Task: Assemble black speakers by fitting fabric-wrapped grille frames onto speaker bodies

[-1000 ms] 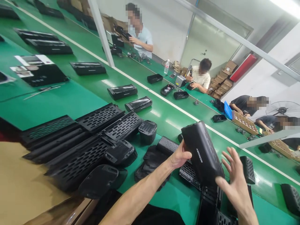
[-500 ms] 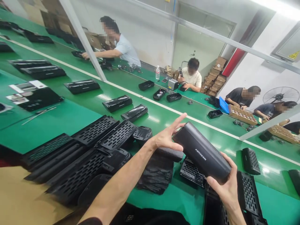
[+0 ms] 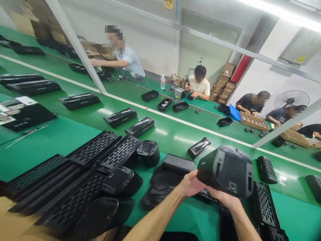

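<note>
A black speaker housing [image 3: 227,170] is raised above the near side of the table, tilted so that its flat end with small slots faces me. My left hand [image 3: 192,184] grips its lower left edge. From below, my right hand [image 3: 225,198] supports the same housing, and its fingers are partly hidden behind it. Under my left wrist lies a pile of black cloth-like pieces [image 3: 160,184], with another housing [image 3: 178,162] behind it. Perforated black covers [image 3: 267,204] are stacked to the right of my right forearm.
More perforated covers [image 3: 94,149] and end-up housings [image 3: 120,180] crowd the left foreground. Along the green line stand several dark housings [image 3: 120,117]. A slanted metal post [image 3: 75,47] rises from the line. Co-workers sit across it, near a box of small parts [image 3: 253,121].
The housing has turned so its end faces me instead of its lettered side. My left hand, spread at its far end before, now grips its lower edge. My right hand has moved underneath.
</note>
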A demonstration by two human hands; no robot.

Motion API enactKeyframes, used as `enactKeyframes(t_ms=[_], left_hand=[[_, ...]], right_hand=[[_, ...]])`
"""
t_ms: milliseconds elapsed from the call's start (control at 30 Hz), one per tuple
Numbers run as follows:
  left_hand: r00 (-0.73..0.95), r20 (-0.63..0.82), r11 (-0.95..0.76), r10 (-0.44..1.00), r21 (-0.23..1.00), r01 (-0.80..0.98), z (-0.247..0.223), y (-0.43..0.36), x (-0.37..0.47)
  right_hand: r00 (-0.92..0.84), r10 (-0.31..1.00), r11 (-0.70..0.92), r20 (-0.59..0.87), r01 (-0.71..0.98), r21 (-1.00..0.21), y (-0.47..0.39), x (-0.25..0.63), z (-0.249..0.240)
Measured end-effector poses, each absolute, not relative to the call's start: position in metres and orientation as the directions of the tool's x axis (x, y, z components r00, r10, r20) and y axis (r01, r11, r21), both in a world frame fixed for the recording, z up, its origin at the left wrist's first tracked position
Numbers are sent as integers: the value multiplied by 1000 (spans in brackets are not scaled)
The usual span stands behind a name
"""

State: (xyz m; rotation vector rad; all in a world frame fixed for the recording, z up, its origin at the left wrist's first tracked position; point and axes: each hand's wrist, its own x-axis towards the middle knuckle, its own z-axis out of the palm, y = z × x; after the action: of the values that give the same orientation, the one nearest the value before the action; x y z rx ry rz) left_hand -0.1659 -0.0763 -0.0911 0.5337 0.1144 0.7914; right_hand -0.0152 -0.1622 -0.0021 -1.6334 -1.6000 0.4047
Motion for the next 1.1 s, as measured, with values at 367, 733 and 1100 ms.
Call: enactKeyframes(t_ms=[367,733,1100], left_hand=[[481,199,-54,854,953,-299,-53,-63,-221],[606,148,31,782,961,-274,-48,-62,-240],[516,-250,448,819,840,-306,-67,-68,-210]], right_hand=[[-249,933,272,258,961,-58,-155,21,37],[265,935,72,237,513,-855,-184,36,-18],[284,959,-121,-6,390,-913,-191,42,-31]])
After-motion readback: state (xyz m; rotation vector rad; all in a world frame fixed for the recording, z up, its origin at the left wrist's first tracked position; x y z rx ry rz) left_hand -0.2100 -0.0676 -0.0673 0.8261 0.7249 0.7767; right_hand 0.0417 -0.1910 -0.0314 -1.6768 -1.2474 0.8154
